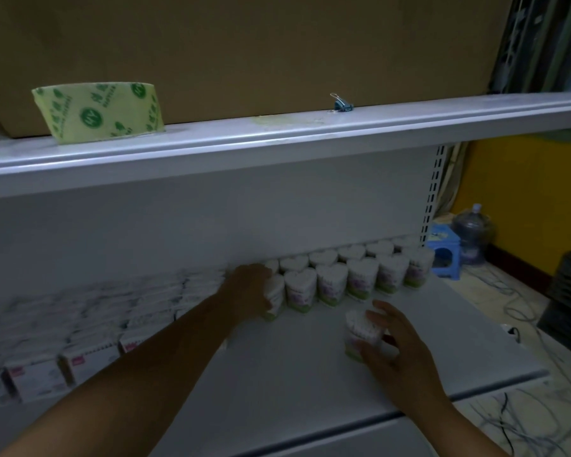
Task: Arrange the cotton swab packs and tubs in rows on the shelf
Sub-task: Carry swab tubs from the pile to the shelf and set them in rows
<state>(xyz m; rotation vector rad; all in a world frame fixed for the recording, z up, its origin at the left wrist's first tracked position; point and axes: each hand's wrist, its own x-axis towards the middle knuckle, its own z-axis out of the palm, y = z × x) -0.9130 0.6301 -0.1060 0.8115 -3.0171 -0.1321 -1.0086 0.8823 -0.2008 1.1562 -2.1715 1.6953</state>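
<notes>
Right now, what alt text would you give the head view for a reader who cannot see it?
A person's left hand holds the leftmost white heart-shaped cotton swab tub in the front of two rows on a white metal shelf, while the right hand grips a loose matching tub nearer the edge. White boxed swab packs fill the shelf's left side.

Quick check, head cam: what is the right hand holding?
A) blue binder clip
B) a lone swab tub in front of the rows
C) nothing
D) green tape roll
B: the right hand curls round a lone tub on the shelf, in front of the tub rows; the left hand grips the end tub at their left.
</notes>
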